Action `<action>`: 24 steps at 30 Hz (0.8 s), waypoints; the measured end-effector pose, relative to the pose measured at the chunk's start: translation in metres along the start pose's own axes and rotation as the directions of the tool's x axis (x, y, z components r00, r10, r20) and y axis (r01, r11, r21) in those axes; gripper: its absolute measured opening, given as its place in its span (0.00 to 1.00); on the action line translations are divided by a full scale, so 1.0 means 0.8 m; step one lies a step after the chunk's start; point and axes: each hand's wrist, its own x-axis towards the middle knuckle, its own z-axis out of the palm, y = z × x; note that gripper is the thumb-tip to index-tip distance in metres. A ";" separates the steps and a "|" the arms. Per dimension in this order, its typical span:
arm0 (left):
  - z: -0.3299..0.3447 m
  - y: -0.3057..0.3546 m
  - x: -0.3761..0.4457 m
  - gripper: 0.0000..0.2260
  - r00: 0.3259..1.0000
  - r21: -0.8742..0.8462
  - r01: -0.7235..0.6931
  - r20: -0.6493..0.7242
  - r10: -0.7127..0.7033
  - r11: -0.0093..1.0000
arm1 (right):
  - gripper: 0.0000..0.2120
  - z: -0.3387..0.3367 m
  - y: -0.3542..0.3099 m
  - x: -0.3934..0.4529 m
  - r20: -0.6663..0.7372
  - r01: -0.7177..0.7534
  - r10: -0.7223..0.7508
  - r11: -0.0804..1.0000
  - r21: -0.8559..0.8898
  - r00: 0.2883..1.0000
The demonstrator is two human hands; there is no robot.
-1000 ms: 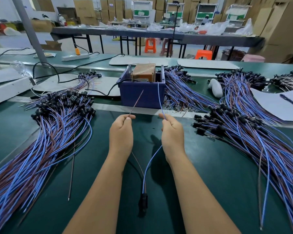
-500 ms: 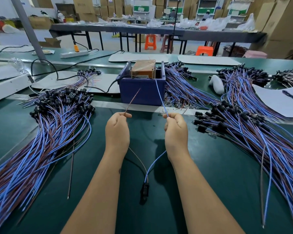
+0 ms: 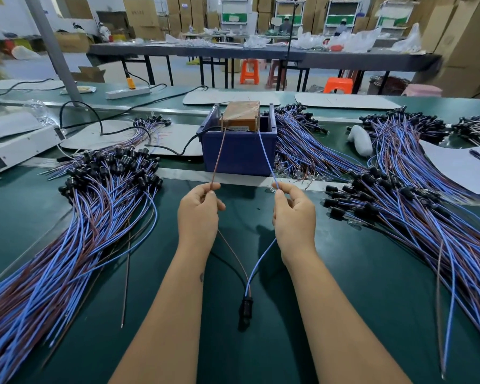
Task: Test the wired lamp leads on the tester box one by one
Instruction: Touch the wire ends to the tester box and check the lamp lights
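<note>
My left hand [image 3: 198, 214] pinches the brown lead [image 3: 219, 156] of one lamp. My right hand [image 3: 294, 214] pinches the same lamp's blue lead [image 3: 266, 157]. Both leads slant up to the top edge of the blue tester box [image 3: 240, 153], whose orange-brown unit [image 3: 241, 115] sits inside. Below my hands the two leads run down and join at the black lamp holder [image 3: 246, 307], which hangs between my forearms over the green mat.
A large heap of wired lamps [image 3: 75, 231] spreads over the left of the green table [image 3: 344, 314]. Another heap [image 3: 427, 223] fans out on the right, and more lie behind the box [image 3: 302, 145]. A white device [image 3: 17, 148] and a black cable [image 3: 175, 151] lie at far left.
Both hands have lifted the lead ends forward, from short of the box up to its top edge. The lamp holder stays hanging between my forearms.
</note>
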 end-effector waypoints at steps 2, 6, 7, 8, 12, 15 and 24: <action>-0.001 -0.001 0.003 0.13 1.000 -0.003 0.003 -0.001 -0.003 1.000 | 0.12 0.001 0.002 0.002 0.010 0.006 -0.006 1.000 -0.014 1.000; -0.001 -0.001 0.005 0.13 1.000 -0.006 0.012 0.000 -0.012 1.000 | 0.11 0.002 0.004 0.004 0.030 0.031 -0.029 0.998 -0.056 0.999; -0.002 -0.001 0.005 0.13 1.000 -0.003 0.011 -0.003 -0.011 1.000 | 0.11 0.002 0.005 0.003 0.033 0.036 -0.034 0.998 -0.060 0.999; -0.002 -0.002 0.004 0.13 1.000 0.000 0.010 -0.005 -0.010 1.000 | 0.11 0.001 0.005 0.002 0.035 0.039 -0.037 0.997 -0.061 0.999; -0.002 -0.002 0.002 0.12 1.000 0.006 0.007 -0.017 -0.006 1.000 | 0.11 0.001 0.005 0.001 0.039 0.047 -0.044 0.996 -0.071 0.998; -0.002 -0.002 -0.002 0.12 1.000 0.020 -0.003 -0.019 0.004 1.000 | 0.12 0.002 0.005 0.000 0.048 0.056 -0.052 0.995 -0.079 0.997; -0.004 -0.004 -0.003 0.12 1.000 0.021 -0.026 -0.013 0.026 0.999 | 0.11 0.000 0.006 -0.001 0.055 0.065 -0.061 0.996 -0.067 0.997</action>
